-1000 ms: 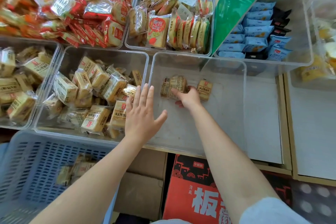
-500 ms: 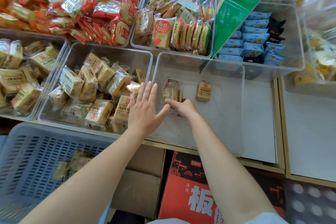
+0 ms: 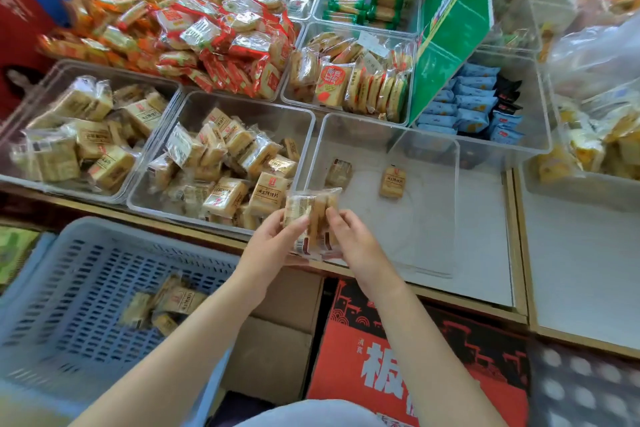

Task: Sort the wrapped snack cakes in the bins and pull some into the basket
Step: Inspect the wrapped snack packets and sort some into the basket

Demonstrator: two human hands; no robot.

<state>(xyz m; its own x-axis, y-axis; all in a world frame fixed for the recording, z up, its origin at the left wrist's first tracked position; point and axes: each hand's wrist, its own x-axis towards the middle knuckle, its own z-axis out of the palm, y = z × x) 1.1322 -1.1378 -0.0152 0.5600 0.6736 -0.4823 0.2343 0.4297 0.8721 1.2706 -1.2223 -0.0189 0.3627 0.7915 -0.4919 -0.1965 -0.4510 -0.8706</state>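
Observation:
Both hands hold a small stack of wrapped tan snack cakes [image 3: 310, 218] above the front edge of the shelf. My left hand [image 3: 273, 246] grips the stack from the left; my right hand [image 3: 353, 243] pinches it from the right. Behind them stands a nearly bare clear bin [image 3: 433, 204] with two cakes on its floor, one at the left [image 3: 338, 173] and one at the middle [image 3: 393, 183]. To its left a clear bin [image 3: 194, 107] holds several of the same cakes. The blue slotted basket [image 3: 69, 288] at lower left contains a few cakes [image 3: 166, 303].
A third bin of tan cakes [image 3: 79, 139] sits at far left. Behind are red-wrapped snacks [image 3: 221, 42], a bin of round cakes [image 3: 349, 76], blue packets [image 3: 474, 104] and a green sign [image 3: 450, 21]. A red carton [image 3: 398, 350] and cardboard box [image 3: 277, 340] lie below the shelf.
My right hand lifted several cakes out of the nearly bare bin and drew them toward me. My left hand closed onto the stack. The camera pulled back.

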